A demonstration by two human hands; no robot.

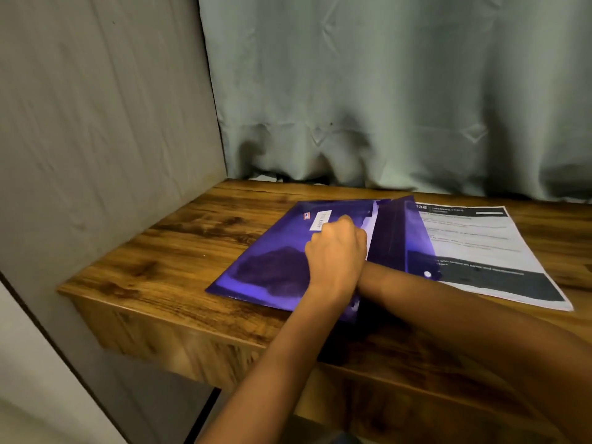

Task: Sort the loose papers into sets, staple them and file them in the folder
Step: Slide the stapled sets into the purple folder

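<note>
A purple translucent folder [256,251] lies on the wooden table [160,251], its flap [400,235] folded open to the right. White sheets [370,226] show at the folder's mouth. My left hand [336,251] rests on top, fingers curled over the edge of the front cover at the opening. My right forearm [416,293] passes under the left wrist into the folder. The right hand itself is hidden; a dark shape [272,274] shows through the plastic. A printed sheet with black bands [480,238] lies flat under the flap, to the right.
A grey-green curtain [384,91] hangs along the table's back edge. A grey wall panel [96,123] closes off the left side. The table's left edge [64,288] drops off beside the folder. The flap carries a white snap button [427,274].
</note>
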